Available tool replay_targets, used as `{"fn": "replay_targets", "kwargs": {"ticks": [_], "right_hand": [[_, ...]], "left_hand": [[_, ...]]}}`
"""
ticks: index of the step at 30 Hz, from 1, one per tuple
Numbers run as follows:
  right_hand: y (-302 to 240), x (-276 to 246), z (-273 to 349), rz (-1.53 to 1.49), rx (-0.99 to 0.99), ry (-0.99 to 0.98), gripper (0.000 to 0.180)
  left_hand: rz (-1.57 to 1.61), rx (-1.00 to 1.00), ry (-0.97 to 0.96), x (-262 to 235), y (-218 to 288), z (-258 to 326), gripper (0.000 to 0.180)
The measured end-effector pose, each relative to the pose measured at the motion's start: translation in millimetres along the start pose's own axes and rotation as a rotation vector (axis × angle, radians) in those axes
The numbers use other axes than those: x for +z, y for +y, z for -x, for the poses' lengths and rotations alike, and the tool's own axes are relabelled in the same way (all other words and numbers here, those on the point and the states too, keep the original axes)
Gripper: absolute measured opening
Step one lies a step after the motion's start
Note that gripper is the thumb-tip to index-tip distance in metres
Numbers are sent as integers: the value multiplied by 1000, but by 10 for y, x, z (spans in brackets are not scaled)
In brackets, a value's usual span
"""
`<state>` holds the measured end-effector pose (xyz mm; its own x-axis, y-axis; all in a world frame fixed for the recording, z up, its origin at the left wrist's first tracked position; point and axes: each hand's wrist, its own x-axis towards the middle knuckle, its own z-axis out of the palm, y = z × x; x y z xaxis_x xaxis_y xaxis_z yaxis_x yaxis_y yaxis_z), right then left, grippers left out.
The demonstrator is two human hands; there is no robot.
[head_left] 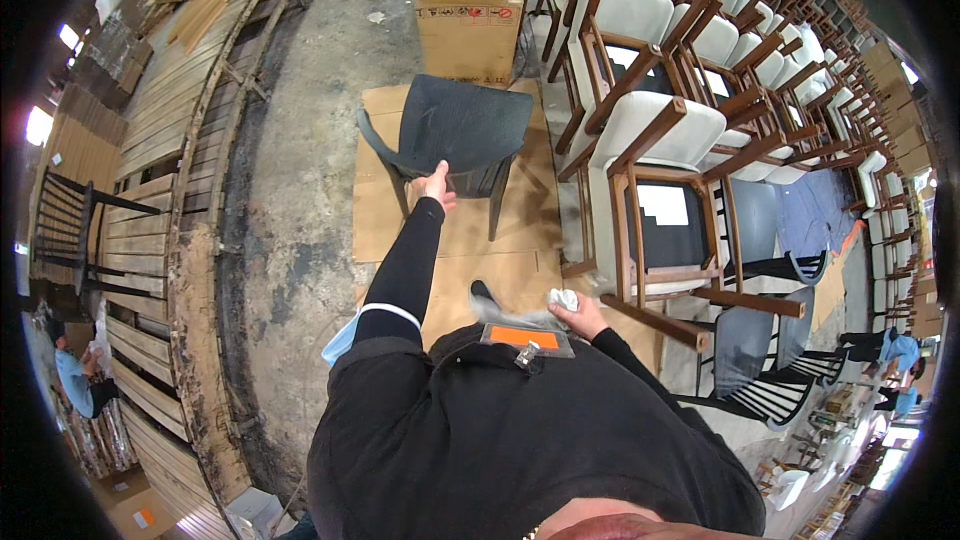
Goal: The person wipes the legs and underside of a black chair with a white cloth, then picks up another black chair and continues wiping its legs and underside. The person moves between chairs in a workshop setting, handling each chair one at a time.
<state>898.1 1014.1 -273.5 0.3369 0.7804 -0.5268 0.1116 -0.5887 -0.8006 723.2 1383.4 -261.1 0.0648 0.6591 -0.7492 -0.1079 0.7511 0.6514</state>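
A black chair (465,125) with a dark seat and a curved rail stands in front of me on a flat cardboard sheet (500,285). My left hand (435,187) reaches out to its near side, the thumb over the rail and the fingers below; the exact grip is partly hidden. Close to my body, my right hand (582,316) pinches a crumpled white cloth or tissue (563,298). A light blue piece of material (341,342) hangs by a white band around my left upper arm.
Stacked brown wooden chairs (650,130) with pale upholstery crowd the right, legs sticking out toward me. Dark spindle-back chairs (770,395) lie beyond. Ahead stands a tall cardboard box (465,30). A slatted wooden platform (150,230) runs along the left. Other people are farther off.
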Motion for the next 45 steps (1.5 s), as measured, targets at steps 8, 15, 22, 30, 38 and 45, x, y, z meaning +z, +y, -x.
{"fn": "replay_targets", "kwargs": {"ticks": [8,15,22,30,38,45], "right_hand": [[-554,-602,-740,49,37,200,43],[-1582,-1169,-2409,-45,-209,211,36],[-2471,-1016,-4689,243,-227,101,55],[-2883,237,-6220,1047,-449,-191,50],[-2639,1053,-6380,1135,-318,-605,48],[-2399,1462,-5674,912,-312,-726,38]], "left_hand": [[-186,192,567,196,78,-755,73],[-217,220,582,-231,-453,-671,65],[-39,73,735,-815,-1010,20,52],[-111,-178,1085,-1103,-1170,237,51],[39,-165,1314,-1344,-1447,145,21],[296,-355,1234,-2030,-1972,476,27]]}}
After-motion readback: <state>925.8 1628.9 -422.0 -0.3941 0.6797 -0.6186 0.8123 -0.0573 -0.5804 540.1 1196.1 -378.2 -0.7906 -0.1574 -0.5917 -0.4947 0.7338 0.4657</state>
